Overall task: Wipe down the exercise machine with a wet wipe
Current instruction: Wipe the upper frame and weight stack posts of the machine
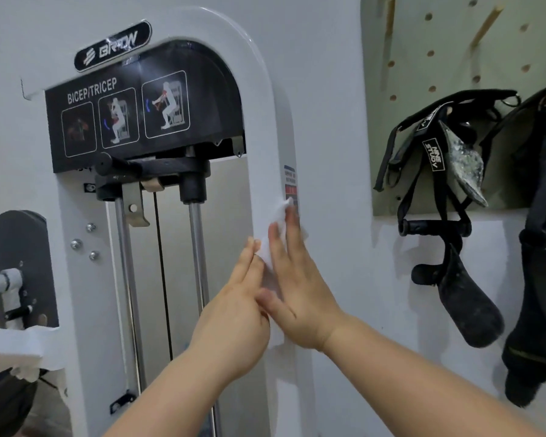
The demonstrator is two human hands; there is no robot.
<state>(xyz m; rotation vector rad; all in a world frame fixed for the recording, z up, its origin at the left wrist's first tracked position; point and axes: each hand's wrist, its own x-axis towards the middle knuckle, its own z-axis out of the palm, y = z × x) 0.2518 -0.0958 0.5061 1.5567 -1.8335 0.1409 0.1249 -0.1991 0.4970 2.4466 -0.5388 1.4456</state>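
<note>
Left hand [234, 313] and right hand [300, 294] press straight, flat fingers [292, 228] on a thin, crumpled white wipe [279, 214] spread over the right upright of a glossy white machine [265, 105] with a black bicep/tricep panel [76, 134], black straps [435, 171] hanging on a pegboard [423, 33] beyond.
</note>
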